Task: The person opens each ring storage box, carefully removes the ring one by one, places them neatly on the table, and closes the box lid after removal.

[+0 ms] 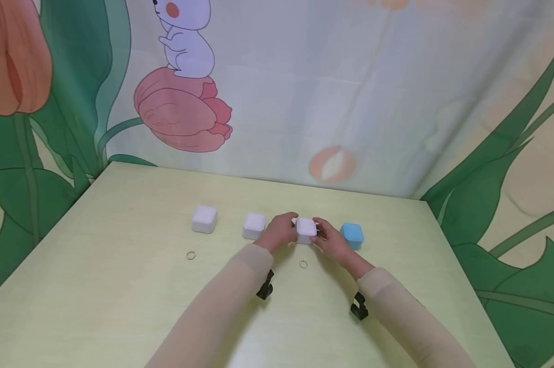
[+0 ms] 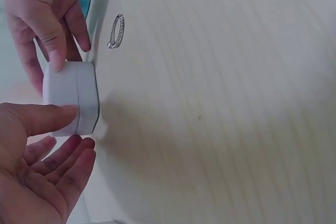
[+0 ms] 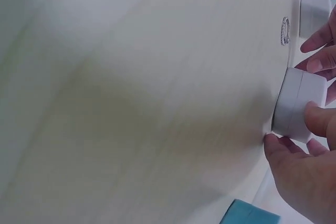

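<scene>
Between both hands on the table is a closed white ring box (image 1: 306,230), its lid seam showing as a line in the left wrist view. My left hand (image 1: 280,230) holds one side, its thumb laid across the box and its fingers curled at the end. From the opposite side my right hand (image 1: 333,242) grips the same box, thumb on its face and fingers around its edge, as the right wrist view shows. A silver ring (image 2: 116,31) set with small stones lies on the tabletop just in front of it.
To the left stand two more white boxes, one nearest the left hand (image 1: 254,226) and one farther off (image 1: 204,219). A blue box (image 1: 352,235) sits beside the right hand. Another ring (image 1: 191,255) lies in front of the leftmost box. A printed curtain (image 1: 277,102) hangs behind the table.
</scene>
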`<act>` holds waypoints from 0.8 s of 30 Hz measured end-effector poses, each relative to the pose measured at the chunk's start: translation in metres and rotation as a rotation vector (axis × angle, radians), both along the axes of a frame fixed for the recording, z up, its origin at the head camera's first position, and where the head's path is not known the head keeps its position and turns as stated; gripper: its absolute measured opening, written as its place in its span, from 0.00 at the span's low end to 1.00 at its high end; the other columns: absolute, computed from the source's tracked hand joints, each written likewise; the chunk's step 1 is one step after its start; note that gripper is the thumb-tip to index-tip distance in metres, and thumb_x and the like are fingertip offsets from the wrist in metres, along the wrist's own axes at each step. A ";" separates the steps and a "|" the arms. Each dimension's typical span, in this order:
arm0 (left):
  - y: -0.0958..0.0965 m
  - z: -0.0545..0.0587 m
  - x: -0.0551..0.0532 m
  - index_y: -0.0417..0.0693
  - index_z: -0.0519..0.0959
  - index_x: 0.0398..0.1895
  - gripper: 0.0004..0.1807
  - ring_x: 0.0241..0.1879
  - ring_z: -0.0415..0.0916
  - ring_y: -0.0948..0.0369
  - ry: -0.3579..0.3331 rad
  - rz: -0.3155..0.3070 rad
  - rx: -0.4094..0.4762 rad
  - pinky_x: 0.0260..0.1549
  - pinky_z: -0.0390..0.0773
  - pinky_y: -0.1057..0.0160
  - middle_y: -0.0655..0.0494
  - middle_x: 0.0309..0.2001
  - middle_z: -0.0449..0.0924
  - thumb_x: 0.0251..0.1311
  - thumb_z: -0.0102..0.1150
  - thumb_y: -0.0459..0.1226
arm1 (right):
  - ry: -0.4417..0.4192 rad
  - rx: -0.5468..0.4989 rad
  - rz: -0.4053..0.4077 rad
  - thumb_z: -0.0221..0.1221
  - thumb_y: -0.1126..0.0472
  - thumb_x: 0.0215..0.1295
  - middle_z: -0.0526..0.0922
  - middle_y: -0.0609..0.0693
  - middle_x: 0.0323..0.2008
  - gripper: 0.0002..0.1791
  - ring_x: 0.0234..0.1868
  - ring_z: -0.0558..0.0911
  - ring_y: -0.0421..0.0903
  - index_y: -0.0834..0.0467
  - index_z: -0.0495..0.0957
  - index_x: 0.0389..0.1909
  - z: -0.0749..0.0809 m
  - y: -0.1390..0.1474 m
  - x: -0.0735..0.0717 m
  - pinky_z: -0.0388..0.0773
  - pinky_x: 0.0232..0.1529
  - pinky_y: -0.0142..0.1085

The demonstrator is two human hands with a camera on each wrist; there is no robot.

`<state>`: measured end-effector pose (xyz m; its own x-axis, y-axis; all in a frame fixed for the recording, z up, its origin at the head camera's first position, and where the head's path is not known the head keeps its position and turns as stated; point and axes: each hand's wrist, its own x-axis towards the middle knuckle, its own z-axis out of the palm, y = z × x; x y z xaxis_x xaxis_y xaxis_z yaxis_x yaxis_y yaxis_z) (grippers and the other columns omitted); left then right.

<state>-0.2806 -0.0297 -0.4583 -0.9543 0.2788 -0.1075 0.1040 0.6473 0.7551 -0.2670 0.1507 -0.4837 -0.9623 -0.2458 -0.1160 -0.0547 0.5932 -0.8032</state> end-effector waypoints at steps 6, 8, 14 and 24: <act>0.000 0.005 0.003 0.36 0.76 0.64 0.29 0.46 0.82 0.49 0.050 0.004 -0.033 0.48 0.81 0.58 0.39 0.50 0.86 0.55 0.60 0.26 | -0.009 -0.018 -0.044 0.53 0.72 0.73 0.66 0.75 0.72 0.32 0.73 0.69 0.70 0.71 0.56 0.75 0.003 -0.001 0.002 0.69 0.73 0.56; 0.000 0.008 0.003 0.37 0.78 0.61 0.26 0.46 0.82 0.49 0.066 0.000 -0.055 0.47 0.81 0.58 0.40 0.50 0.86 0.56 0.59 0.26 | 0.008 -0.015 -0.059 0.55 0.72 0.72 0.67 0.75 0.71 0.31 0.72 0.71 0.70 0.72 0.58 0.73 0.006 0.000 0.003 0.70 0.73 0.56; -0.004 0.016 0.004 0.41 0.82 0.56 0.20 0.46 0.82 0.52 0.093 -0.005 -0.129 0.46 0.80 0.58 0.44 0.48 0.87 0.59 0.61 0.29 | 0.041 0.007 -0.097 0.56 0.67 0.73 0.74 0.71 0.67 0.24 0.66 0.77 0.68 0.70 0.69 0.67 0.020 0.003 0.008 0.77 0.67 0.55; -0.015 0.027 0.015 0.44 0.84 0.50 0.14 0.42 0.80 0.55 0.090 0.005 -0.121 0.40 0.77 0.63 0.49 0.45 0.87 0.61 0.63 0.33 | 0.060 -0.040 -0.115 0.56 0.65 0.74 0.83 0.68 0.55 0.18 0.49 0.85 0.52 0.70 0.75 0.60 0.034 0.016 0.018 0.82 0.45 0.33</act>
